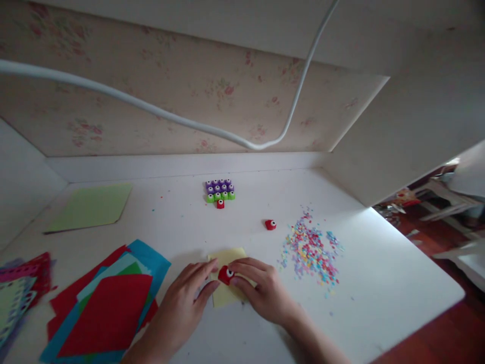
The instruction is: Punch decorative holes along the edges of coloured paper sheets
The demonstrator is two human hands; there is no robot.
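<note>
My right hand [267, 289] grips a small red craft punch [225, 275] between thumb and fingers. On its top shows a white and black button. The punch is over a yellow sheet of paper [223, 299] on the table, partly covered by my hands. My left hand [191, 293] is just left of the punch, thumb and forefinger apart, its fingertips by the paper's left edge. Whether they touch the punch, I cannot tell. Another red punch [270, 225] lies farther back to the right.
Purple and green punches [217, 191] stand in rows at the back, with a red punch [220, 204] in front. Colourful confetti [310, 247] is spread at right. Coloured sheets [109, 313], a pale green sheet [91, 205] and perforated pieces [22, 288] lie left. A white cable [182, 121] hangs overhead.
</note>
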